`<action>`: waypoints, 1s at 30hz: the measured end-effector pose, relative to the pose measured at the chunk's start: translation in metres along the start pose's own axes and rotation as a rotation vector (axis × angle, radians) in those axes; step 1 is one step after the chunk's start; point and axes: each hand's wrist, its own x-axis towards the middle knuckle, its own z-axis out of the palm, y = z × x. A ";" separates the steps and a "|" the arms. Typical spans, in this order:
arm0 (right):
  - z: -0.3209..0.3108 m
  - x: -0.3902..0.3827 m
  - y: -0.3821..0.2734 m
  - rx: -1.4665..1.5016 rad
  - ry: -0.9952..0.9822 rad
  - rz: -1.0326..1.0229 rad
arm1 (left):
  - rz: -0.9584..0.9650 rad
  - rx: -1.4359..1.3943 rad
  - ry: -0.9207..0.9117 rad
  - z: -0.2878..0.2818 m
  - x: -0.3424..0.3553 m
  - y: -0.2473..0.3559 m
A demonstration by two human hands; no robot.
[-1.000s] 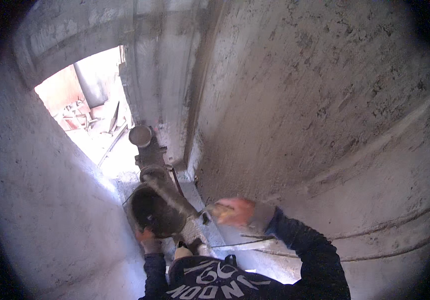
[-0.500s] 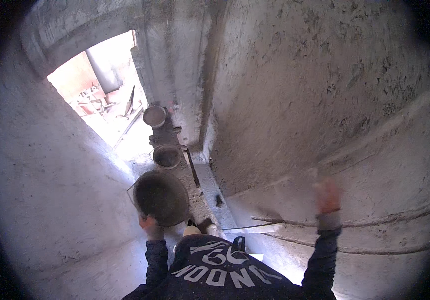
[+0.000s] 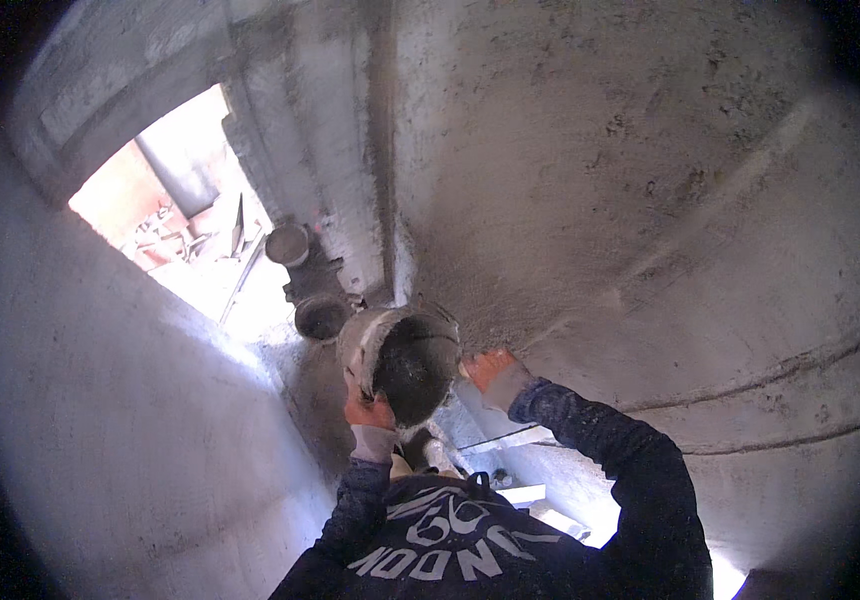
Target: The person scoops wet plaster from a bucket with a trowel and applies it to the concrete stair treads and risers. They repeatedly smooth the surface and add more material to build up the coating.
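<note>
A mortar-caked bucket [image 3: 358, 343] is tilted in front of me, its dark inside turned toward me and to the right. My left hand [image 3: 368, 408], in an orange and pale glove, is closed on the bucket's near left rim. By the right side of the rim is my right hand [image 3: 495, 373], gloved alike, with its fingers closed. A small pale bit shows at its fingertips; what it holds is too small to make out.
Two smaller buckets, one nearer [image 3: 321, 317] and one farther [image 3: 288, 245], stand beyond the big one. A bright opening [image 3: 185, 210] with rubble lies at the far left. Rough plastered walls [image 3: 550, 180] close in on both sides. Cables [image 3: 780, 385] run along the right wall.
The big bucket has moved right and tipped from facing up. My left hand has come along on its rim. My right hand has swung in from the right wall to the bucket.
</note>
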 end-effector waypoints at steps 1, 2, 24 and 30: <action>0.014 -0.001 0.005 0.042 -0.029 0.029 | 0.089 -0.117 0.056 0.006 -0.002 -0.004; 0.036 -0.005 0.012 0.089 -0.062 0.061 | 0.101 -0.164 0.013 0.007 -0.005 -0.004; -0.146 -0.342 0.243 0.438 0.820 0.572 | -0.266 -0.894 -0.207 -0.002 -0.024 -0.114; -0.194 -0.433 0.218 0.430 0.939 0.696 | -0.341 -0.770 -0.178 -0.003 -0.031 -0.079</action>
